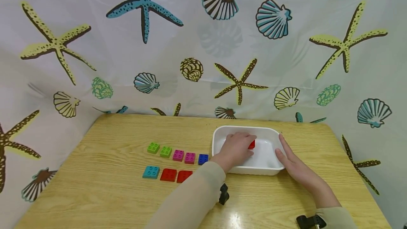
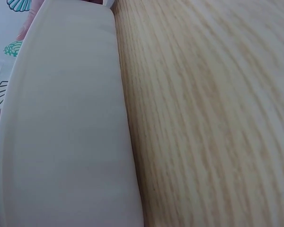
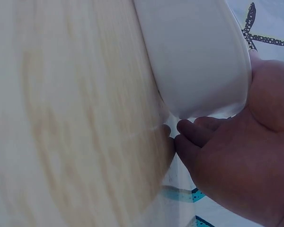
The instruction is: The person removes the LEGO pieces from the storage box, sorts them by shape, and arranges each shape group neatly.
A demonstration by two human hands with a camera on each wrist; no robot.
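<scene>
A white plastic tray [image 1: 254, 170] stands on the table at the right of centre in the head view. My left hand [image 1: 233, 149] reaches over its front wall and pinches a red toy building brick [image 1: 251, 145] between thumb and fingers inside the tray. Most of that brick is hidden by the fingers. At the tray's right end, my right hand [image 1: 300, 170] holds the wall, thumb over the rim and straight fingers along the outside. The right wrist view shows the right hand [image 3: 246, 146] low against the tray's outer corner. The left wrist view mostly shows the tray's outer wall [image 2: 66, 113].
Left of the tray, a back row has two lime green bricks [image 1: 153, 147], two pink bricks [image 1: 178, 155] and a blue brick [image 1: 203, 159]. A teal brick [image 1: 151, 172] and two red bricks [image 1: 168, 175] lie in front. A patterned curtain [image 1: 178, 91] hangs behind the wooden table [image 1: 95, 186].
</scene>
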